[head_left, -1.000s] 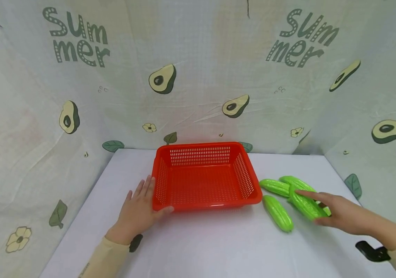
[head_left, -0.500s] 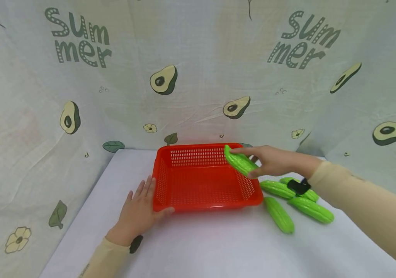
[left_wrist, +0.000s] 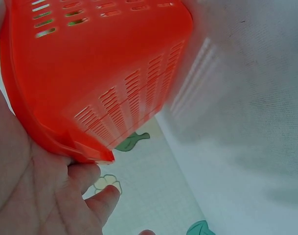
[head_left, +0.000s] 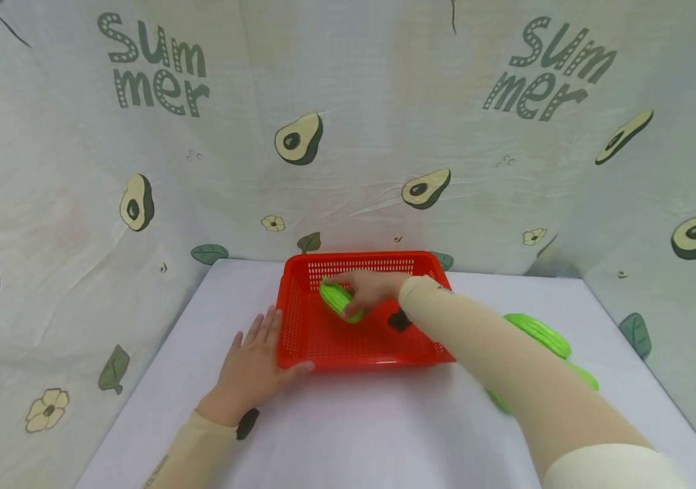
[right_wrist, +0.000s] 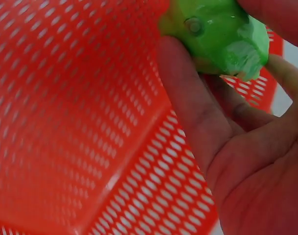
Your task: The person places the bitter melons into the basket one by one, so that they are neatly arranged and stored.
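1. Held green vegetable (head_left: 335, 297): within the red basket's outline, toward the left of its middle. Long axis runs diagonally, stem end to the back left, other end to the front right. Whether its underside touches the basket floor cannot be told.
2. Key relation: vegetable lies just left of the right palm, between fingers and thumb. The right hand (head_left: 373, 288) is the nearer; the left stays outside the basket's wall.
3. Right hand state: fingers and thumb bent partway about the vegetable, gripping it; opening is as wide as the vegetable's body. Right wrist view shows the blunt end of the vegetable (right_wrist: 222, 36) between the digits.
4. Red basket (head_left: 372, 365): upright, perforated walls, standing on the white surface (head_left: 372, 428).
5. Left hand (head_left: 250, 373): fingers straight, against the basket's left side, thumb at the front left corner of the rim; nothing gripped.
6. Other green vegetables (head_left: 540, 333): on the surface, right of the basket, partly hidden by the right sleeve (head_left: 500, 360). Exact count not readable.
7. Printed cloth (head_left: 360, 88): stands behind and at both sides, with avocado and lettering motifs.
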`<state>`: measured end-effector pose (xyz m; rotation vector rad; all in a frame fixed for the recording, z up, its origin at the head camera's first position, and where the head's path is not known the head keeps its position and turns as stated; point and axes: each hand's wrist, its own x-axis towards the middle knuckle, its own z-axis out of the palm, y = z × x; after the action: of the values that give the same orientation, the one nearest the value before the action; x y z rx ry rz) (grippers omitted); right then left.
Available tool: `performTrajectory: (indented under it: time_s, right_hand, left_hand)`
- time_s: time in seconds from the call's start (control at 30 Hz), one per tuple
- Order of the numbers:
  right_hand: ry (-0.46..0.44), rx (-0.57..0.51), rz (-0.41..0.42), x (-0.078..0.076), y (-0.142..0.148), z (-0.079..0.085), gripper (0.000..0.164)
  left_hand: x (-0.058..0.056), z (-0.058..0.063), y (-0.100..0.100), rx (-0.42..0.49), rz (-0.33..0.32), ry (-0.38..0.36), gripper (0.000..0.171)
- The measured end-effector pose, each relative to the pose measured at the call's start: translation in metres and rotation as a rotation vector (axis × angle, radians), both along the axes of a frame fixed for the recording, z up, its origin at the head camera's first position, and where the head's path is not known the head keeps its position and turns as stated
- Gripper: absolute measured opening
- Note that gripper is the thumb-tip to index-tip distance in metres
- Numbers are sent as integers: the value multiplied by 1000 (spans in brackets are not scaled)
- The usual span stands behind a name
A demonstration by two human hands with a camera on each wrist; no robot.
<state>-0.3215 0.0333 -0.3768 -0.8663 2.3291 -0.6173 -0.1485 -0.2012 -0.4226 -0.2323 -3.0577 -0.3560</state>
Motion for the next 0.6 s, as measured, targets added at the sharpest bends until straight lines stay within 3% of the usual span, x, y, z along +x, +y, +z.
performTrajectory:
  time_s: [0.2,0.6]
  right_hand:
    - [-77,-31,-85,-2,-23,-22,78]
    - [-153,-39,-86,4,-41,-39,83]
  left_hand:
    - [0,1,-1,-2,-2,-1,114]
    - [-5,-7,-5,-15,-7,6,117]
